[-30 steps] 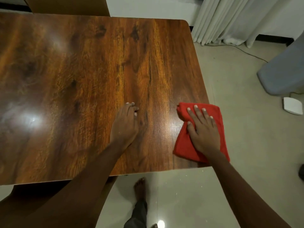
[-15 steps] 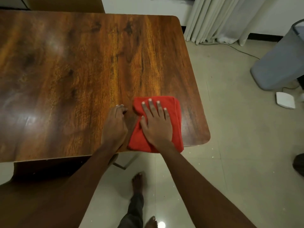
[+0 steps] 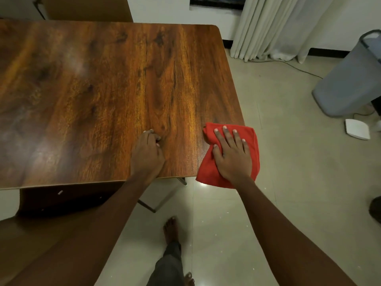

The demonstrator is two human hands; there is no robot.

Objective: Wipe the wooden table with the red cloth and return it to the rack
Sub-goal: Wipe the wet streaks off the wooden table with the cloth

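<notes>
1. The glossy, dark-grained rectangular wooden table point(image 3: 99, 96) fills the upper left of the view; all places below are given from it.
2. The folded red microfibre cloth point(image 3: 250, 139) lies on the table's near right corner, its near and right edges hanging past the rim over the pale tiled floor point(image 3: 288, 182).
3. The right hand point(image 3: 232, 155) presses flat on the cloth, fingers spread wide, palm down; it pins the cloth rather than gripping it.
4. The left hand point(image 3: 147, 155) rests bare on the table near its front edge, left of the cloth and apart from it, fingers curled loosely under, holding nothing.
5. Beyond the table's far right corner hangs a white pleated curtain point(image 3: 274, 27).
6. Well to the right of the table stands a grey plastic bin point(image 3: 348, 83), with a small white flat box point(image 3: 357, 129) on the floor beside it.
</notes>
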